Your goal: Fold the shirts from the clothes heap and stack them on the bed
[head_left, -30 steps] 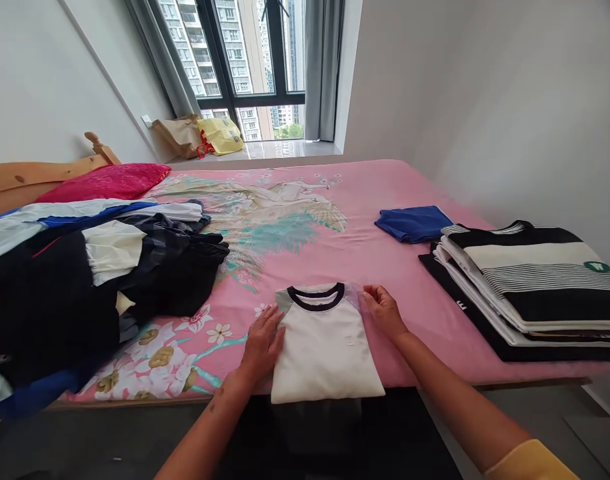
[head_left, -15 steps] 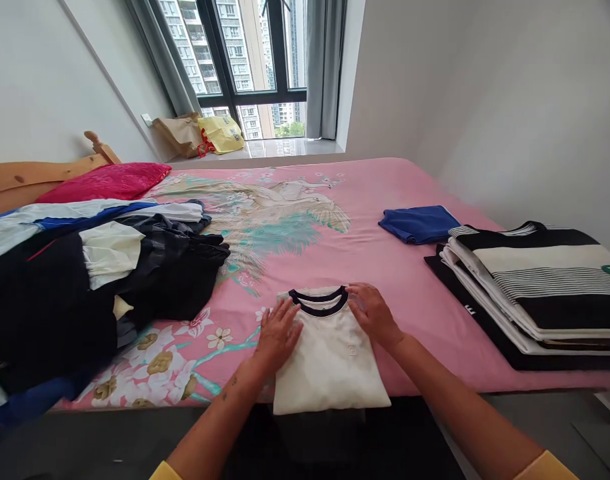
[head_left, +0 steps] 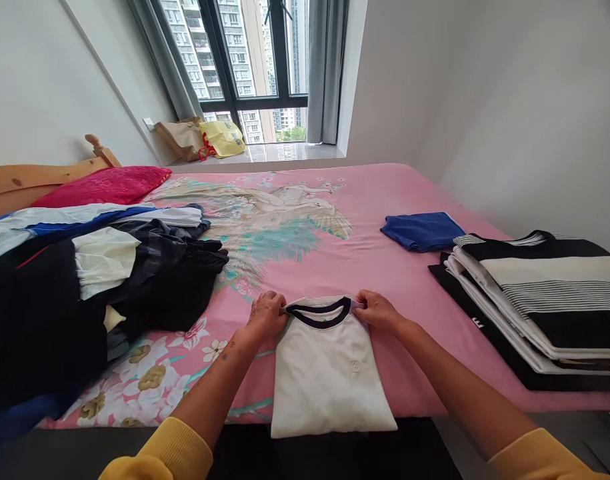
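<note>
A folded white T-shirt (head_left: 325,380) with a dark neckband lies at the bed's near edge, its bottom hem reaching slightly past that edge. My left hand (head_left: 269,315) pinches the shirt's left shoulder corner beside the collar. On the opposite shoulder, my right hand (head_left: 377,310) grips the fabric between thumb and fingers. A small square emblem shows on the shirt's chest. The fingertips beneath the cloth are partly hidden.
A loose heap of dark and white clothes (head_left: 155,280) covers the bed's left side. Folded clothes (head_left: 549,300) are stacked on the right, near a folded blue garment (head_left: 422,231). A red pillow (head_left: 105,187) lies by the headboard. Bags (head_left: 222,138) rest on the windowsill.
Both hands have gone from lying flat on the shirt to gripping its shoulder corners, the left moving outward. The view has tilted up slightly.
</note>
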{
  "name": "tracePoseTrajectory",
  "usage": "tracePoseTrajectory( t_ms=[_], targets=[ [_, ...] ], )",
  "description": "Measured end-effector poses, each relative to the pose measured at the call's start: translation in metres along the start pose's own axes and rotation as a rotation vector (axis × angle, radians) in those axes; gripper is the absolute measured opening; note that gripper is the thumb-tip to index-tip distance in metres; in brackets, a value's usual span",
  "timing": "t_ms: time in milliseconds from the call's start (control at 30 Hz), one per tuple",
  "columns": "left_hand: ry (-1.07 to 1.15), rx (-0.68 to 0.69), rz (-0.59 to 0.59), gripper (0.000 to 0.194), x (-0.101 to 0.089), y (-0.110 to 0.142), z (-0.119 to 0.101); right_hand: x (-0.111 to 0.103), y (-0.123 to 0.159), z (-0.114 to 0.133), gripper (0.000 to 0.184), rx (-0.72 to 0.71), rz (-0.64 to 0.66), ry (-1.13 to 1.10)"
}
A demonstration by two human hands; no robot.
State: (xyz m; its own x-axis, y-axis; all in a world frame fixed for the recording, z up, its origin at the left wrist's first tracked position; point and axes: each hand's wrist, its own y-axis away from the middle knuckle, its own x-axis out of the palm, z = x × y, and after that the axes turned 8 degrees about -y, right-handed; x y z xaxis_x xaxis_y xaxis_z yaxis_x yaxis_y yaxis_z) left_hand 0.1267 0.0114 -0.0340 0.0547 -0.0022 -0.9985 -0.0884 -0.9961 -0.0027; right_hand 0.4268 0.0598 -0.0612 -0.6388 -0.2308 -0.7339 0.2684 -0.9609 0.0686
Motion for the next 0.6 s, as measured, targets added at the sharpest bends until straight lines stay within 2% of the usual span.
tracePoseTrajectory(
  t_ms=[133,300,433,600],
  targets=[
    [0.066,0.009,-0.029,0.027,0.001,0.004,0.002,-0.003,0.004,0.005,0.009,0.018,0.046,-0.001],
    [0.087,-0.037,-0.09,0.024,0.005,0.011,0.002,-0.002,0.01,0.007,0.008,0.004,0.029,-0.017],
    [0.167,-0.083,-0.097,0.03,0.008,0.014,0.003,0.001,0.013,0.003,0.01,0.02,0.038,-0.055],
    [0.239,-0.107,-0.085,0.02,0.012,0.014,0.004,0.002,0.014,0.0,0.014,0.022,0.058,-0.132]
  ],
)
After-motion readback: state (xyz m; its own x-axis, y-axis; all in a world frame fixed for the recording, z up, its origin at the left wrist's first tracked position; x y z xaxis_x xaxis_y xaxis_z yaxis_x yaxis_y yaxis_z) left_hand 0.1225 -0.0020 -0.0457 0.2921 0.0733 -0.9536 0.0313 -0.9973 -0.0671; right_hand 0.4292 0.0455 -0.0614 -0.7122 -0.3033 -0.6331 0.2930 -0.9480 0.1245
